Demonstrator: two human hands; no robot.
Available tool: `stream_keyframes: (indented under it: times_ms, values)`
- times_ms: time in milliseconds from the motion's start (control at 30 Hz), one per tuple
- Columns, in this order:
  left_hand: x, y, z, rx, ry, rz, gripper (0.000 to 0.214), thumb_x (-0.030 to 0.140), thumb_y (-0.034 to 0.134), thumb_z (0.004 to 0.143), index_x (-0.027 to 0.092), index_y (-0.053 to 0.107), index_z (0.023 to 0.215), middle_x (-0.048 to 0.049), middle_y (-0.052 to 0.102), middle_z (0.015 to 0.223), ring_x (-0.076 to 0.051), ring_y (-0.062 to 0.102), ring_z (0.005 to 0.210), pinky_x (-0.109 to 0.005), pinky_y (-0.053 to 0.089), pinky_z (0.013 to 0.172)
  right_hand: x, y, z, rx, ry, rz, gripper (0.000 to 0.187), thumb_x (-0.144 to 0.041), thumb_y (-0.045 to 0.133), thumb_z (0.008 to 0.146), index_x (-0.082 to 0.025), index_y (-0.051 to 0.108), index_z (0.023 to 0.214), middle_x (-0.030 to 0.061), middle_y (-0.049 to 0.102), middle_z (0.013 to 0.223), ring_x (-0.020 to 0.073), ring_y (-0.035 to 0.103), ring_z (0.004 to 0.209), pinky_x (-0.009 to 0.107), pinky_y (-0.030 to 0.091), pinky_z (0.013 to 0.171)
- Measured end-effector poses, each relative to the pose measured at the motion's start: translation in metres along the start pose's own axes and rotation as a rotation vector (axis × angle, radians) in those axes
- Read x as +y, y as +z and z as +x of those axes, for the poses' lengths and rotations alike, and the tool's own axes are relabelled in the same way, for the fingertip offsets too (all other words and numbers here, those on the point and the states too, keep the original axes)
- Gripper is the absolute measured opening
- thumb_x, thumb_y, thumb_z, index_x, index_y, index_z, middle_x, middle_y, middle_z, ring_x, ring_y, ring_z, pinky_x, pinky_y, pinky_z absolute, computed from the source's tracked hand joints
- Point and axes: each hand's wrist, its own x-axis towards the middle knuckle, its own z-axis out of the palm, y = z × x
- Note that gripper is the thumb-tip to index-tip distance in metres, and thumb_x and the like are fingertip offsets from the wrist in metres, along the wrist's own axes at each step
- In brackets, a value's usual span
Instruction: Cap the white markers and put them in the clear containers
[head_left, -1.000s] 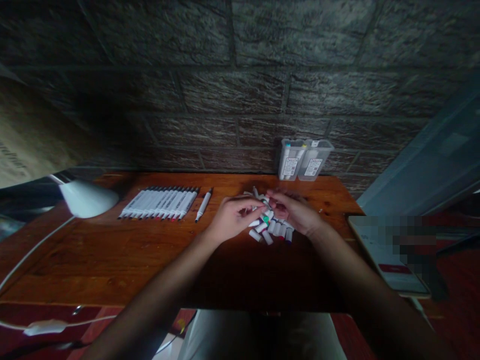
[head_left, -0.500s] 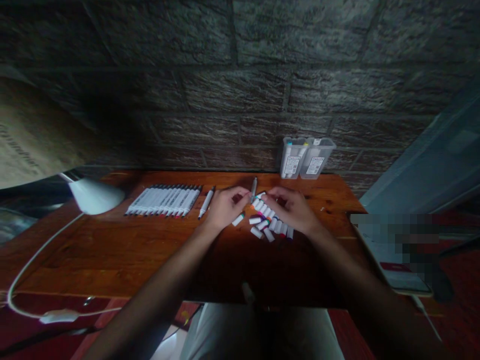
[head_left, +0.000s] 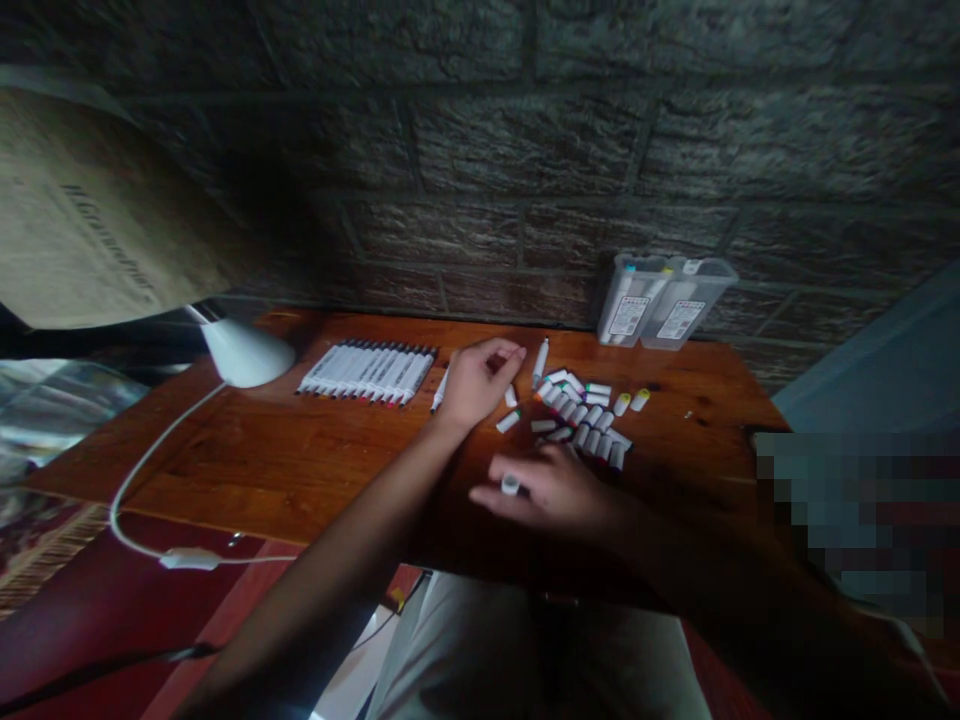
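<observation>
My right hand [head_left: 559, 487] is low over the near part of the table, thumb and forefinger closed on a small white marker cap [head_left: 511, 485]. Farther back, my left hand [head_left: 480, 382] is curled with its fingertips pinched; whether anything is between them is hidden. Just right of it a white marker [head_left: 541, 362] points toward the wall. Several loose white caps [head_left: 592, 415] with coloured ends lie in a cluster beyond my right hand. One separate cap [head_left: 508, 421] rests beside my left wrist. Another marker [head_left: 439, 390] is partly covered by my left hand.
A neat row of white markers [head_left: 367, 372] lies on the wooden table [head_left: 300, 455] to the left. Two clear plastic cases [head_left: 664, 303] stand against the stone wall. A lamp [head_left: 244, 350] with a white cord is at far left, and a blurred-out device sits at right.
My right hand has drawn back from the cap cluster toward me, now with a cap in its fingers. My left hand stays near the marker. The view has turned left.
</observation>
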Motion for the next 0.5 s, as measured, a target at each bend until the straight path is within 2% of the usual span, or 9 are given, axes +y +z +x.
stream_keyframes:
  times_ms: [67, 167, 233, 267, 367, 433, 500]
  values:
    - [-0.001, -0.001, 0.001, 0.014, -0.008, 0.008, 0.024, 0.037, 0.061, 0.089, 0.017, 0.074, 0.089, -0.0038, 0.076, 0.085, -0.016, 0.069, 0.075, -0.025, 0.051, 0.071, 0.015, -0.021, 0.005, 0.193, 0.207, -0.04, 0.037, -0.048, 0.05, 0.096, -0.022, 0.06, 0.072, -0.0004, 0.058, 0.057, 0.0132, 0.049, 0.054, 0.026, 0.032, 0.057]
    - [-0.003, -0.001, 0.001, 0.011, -0.015, 0.047, 0.022, 0.035, 0.061, 0.088, 0.017, 0.073, 0.088, -0.0041, 0.076, 0.083, -0.017, 0.069, 0.073, -0.025, 0.051, 0.071, 0.04, -0.049, 0.007, 0.391, 0.451, -0.133, 0.039, -0.049, 0.042, 0.098, -0.022, 0.063, 0.08, 0.0026, 0.065, 0.066, 0.0161, 0.058, 0.06, 0.027, 0.038, 0.06]
    - [-0.005, 0.0, 0.001, -0.006, -0.02, 0.067, 0.021, 0.034, 0.06, 0.088, 0.017, 0.073, 0.088, -0.0043, 0.076, 0.081, -0.017, 0.069, 0.072, -0.026, 0.05, 0.07, 0.055, -0.064, 0.009, 0.428, 0.551, -0.241, 0.037, -0.044, 0.04, 0.099, -0.019, 0.067, 0.092, 0.0078, 0.073, 0.083, 0.0194, 0.065, 0.073, 0.028, 0.044, 0.071]
    - [-0.005, 0.0, 0.001, -0.011, -0.023, 0.07, 0.021, 0.034, 0.06, 0.088, 0.017, 0.073, 0.087, -0.0043, 0.076, 0.08, -0.017, 0.069, 0.072, -0.026, 0.05, 0.071, 0.061, -0.069, 0.012, 0.419, 0.606, -0.305, 0.036, -0.041, 0.041, 0.098, -0.017, 0.068, 0.096, 0.0105, 0.074, 0.091, 0.0214, 0.068, 0.081, 0.029, 0.045, 0.077]
    - [-0.007, -0.001, 0.002, 0.003, -0.03, 0.062, 0.022, 0.034, 0.058, 0.088, 0.018, 0.073, 0.088, -0.005, 0.076, 0.083, -0.018, 0.069, 0.074, -0.027, 0.05, 0.072, 0.069, -0.08, 0.034, 0.23, 0.784, -0.42, 0.039, -0.041, 0.041, 0.097, -0.017, 0.072, 0.102, 0.0139, 0.076, 0.099, 0.0264, 0.07, 0.094, 0.032, 0.048, 0.081]
    - [-0.008, -0.003, 0.003, 0.034, -0.034, 0.054, 0.023, 0.035, 0.058, 0.088, 0.017, 0.073, 0.089, -0.006, 0.077, 0.086, -0.018, 0.07, 0.076, -0.027, 0.05, 0.072, 0.071, -0.081, 0.057, 0.071, 0.822, -0.435, 0.044, -0.051, 0.047, 0.093, -0.017, 0.075, 0.098, 0.0154, 0.076, 0.1, 0.029, 0.07, 0.099, 0.032, 0.05, 0.081]
    - [-0.01, -0.006, 0.005, 0.064, -0.042, 0.039, 0.024, 0.035, 0.057, 0.088, 0.017, 0.073, 0.089, -0.0067, 0.077, 0.089, -0.019, 0.07, 0.078, -0.028, 0.05, 0.073, 0.073, -0.078, 0.083, -0.002, 0.88, -0.466, 0.055, -0.062, 0.051, 0.088, -0.014, 0.076, 0.099, 0.0193, 0.075, 0.105, 0.0323, 0.069, 0.104, 0.034, 0.051, 0.081]
